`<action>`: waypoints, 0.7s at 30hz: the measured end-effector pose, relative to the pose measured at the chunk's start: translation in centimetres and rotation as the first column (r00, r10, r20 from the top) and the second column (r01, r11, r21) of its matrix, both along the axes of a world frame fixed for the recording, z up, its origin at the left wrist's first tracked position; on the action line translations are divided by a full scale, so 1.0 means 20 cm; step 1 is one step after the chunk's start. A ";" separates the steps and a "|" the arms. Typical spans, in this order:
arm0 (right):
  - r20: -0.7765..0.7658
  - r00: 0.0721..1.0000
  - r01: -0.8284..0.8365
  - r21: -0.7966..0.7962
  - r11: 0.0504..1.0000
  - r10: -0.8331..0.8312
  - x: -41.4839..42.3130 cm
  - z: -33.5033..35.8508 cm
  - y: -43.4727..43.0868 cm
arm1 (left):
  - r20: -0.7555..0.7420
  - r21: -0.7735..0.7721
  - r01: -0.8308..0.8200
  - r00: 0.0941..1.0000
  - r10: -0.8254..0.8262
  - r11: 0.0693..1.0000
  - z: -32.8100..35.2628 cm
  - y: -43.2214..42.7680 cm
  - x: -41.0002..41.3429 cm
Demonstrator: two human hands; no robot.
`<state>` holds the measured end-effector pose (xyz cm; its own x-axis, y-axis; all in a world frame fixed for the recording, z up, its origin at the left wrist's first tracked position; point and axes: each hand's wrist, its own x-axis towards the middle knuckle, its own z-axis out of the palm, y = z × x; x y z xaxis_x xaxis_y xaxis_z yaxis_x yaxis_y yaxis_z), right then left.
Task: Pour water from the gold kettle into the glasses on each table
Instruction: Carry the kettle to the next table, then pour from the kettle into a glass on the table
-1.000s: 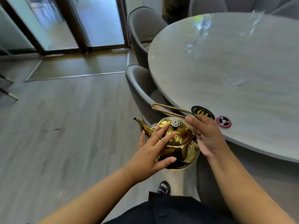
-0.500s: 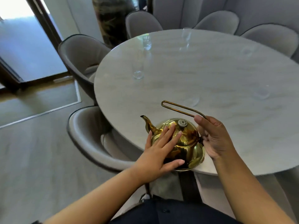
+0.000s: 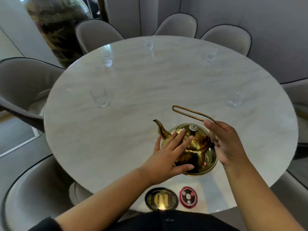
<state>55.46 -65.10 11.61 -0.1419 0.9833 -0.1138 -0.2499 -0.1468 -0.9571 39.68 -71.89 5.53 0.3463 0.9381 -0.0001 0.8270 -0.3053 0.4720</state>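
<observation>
Round marble table [image 3: 133, 114], grey chairs [image 3: 98, 35] around. Above its near part, gold kettle [image 3: 198, 152], spout pointing left. Right hand [image 3: 223, 144] curled round the wire handle [image 3: 188, 112]; left hand [image 3: 168, 152] flat, fingers straight, pressing the lid [image 3: 199, 136]. Pouring not yet begun. Glasses [image 3: 234, 100] apparently empty, though blurred. Next: carry spout over nearest glass [image 3: 99, 97], tilt gently.

a single wide-angle view is taken from the person's head, aimed forward and steeply down. the round worktop [image 3: 133, 97] is seen from above at close range, its rim bowed by the lens. the left hand [image 3: 166, 157] and right hand [image 3: 228, 144] are framed just below centre, with the gold kettle [image 3: 200, 147] between them. chairs [image 3: 176, 24] are caught beyond the hands, along the far rim.
</observation>
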 end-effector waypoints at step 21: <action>0.404 0.908 0.023 0.225 0.974 -0.115 0.03 -0.03 0.41 | 0.024 -0.118 0.129 0.992 -0.127 0.985 -0.04 0.41 0.08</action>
